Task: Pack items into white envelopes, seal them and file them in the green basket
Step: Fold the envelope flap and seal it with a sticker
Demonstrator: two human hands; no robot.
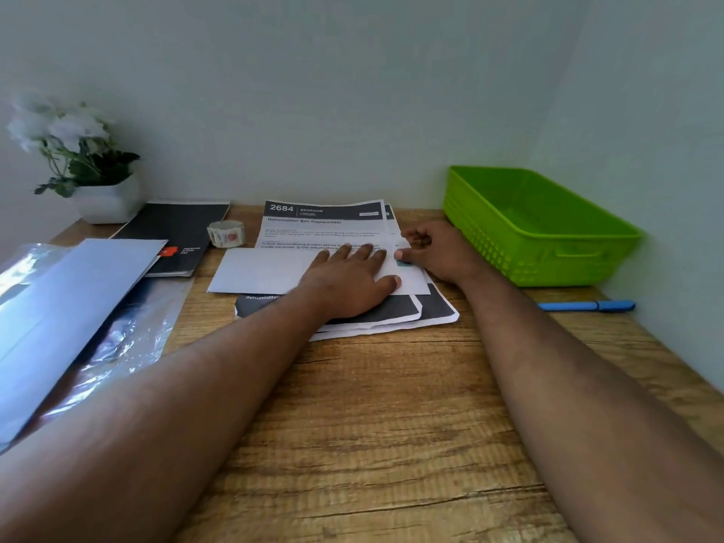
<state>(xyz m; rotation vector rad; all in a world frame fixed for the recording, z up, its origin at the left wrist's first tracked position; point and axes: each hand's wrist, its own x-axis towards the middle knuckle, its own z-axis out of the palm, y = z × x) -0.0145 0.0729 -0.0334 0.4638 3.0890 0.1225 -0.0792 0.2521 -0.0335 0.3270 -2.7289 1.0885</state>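
**Two hands down on one white envelope**

Two hands were on the job at the centre of the frame. My left hand [348, 282] lay flat, fingers spread and palm down, pressing the white envelope [266, 270] against the printed sheets [325, 225] stacked beneath it. My right hand [435, 250] came in from the right, fingers curled and the thumb tip meeting the envelope's right end, right where a small teal sticker [403, 262] showed; whether it was pinched or merely pressed under the thumb, I could not tell.

The envelope lay lengthwise across the sheets, their heading reading "2684 Bedroom" above it and dark printed bands poking out below it, toward the bottom of the frame. All of it sat on the wooden table [372, 425].

Over to the right of the frame stood the green basket [548, 264], just beside my right hand, pushed up to the wall. Below it lay a blue pen [585, 306] near the table's right edge.

Left of centre, a small roll of stickers [226, 233] stood beside a black notebook [176, 237]. Further left, more white envelopes [74, 307] rested tilted on a clear plastic wrapper [129, 339]. Upper left of the frame, a white potted plant [105, 201] with pale flowers stood in the corner.
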